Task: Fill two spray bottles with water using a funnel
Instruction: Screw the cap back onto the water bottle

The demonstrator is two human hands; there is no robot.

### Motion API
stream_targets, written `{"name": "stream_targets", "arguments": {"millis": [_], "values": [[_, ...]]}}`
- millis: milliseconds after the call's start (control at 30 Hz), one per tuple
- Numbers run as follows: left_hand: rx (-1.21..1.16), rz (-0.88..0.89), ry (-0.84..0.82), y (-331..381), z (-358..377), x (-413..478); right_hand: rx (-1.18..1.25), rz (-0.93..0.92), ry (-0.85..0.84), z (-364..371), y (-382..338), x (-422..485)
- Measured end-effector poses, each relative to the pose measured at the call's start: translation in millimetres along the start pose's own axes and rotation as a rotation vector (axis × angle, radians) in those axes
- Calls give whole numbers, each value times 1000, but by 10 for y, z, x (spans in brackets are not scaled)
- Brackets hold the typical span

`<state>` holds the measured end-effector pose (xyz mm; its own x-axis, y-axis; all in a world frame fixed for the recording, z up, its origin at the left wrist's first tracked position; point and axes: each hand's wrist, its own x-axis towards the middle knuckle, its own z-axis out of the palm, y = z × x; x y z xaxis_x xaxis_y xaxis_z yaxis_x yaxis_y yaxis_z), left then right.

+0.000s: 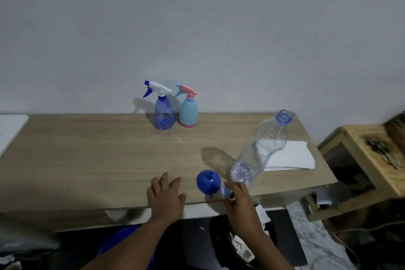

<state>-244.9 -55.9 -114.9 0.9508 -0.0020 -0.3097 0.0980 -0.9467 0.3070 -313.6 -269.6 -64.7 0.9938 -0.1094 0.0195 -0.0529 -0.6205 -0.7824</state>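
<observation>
Your left hand (166, 197) rests flat, released, on the tabletop (87, 160); your right hand (240, 203) pinches what may be a blurred cap (226, 190), blue funnel (208, 182) between them.

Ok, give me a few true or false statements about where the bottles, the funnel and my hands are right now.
The blue spray bottle and the pink-topped spray bottle both have trigger heads on. True.
The funnel sits in a spray bottle's neck. False: it stands wide end down on the table, spout up.
The water bottle is capped. False: its neck is open; the right hand holds the cap.
The left hand lies open on the table. True.
</observation>
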Motion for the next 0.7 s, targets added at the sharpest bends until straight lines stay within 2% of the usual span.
{"name": "stream_targets", "arguments": {"millis": [133, 367, 467, 567, 700], "values": [[-67, 55, 22, 239, -21, -68, -9, 44, 108, -336, 176, -69], [-571, 313, 285, 1128, -555, -120, 37, 52, 371, -1085, 54, 235], [-672, 447, 258, 1588, -786, -187, 119, -1, 469, -1455, -172, 438], [-669, 566, 269, 1985, -951, -255, 161, -129, 441, -1813, -420, 610], [-730, 572, 318, 2345, -1051, -320, 24, -334, 248, -2159, -694, 806]]}}
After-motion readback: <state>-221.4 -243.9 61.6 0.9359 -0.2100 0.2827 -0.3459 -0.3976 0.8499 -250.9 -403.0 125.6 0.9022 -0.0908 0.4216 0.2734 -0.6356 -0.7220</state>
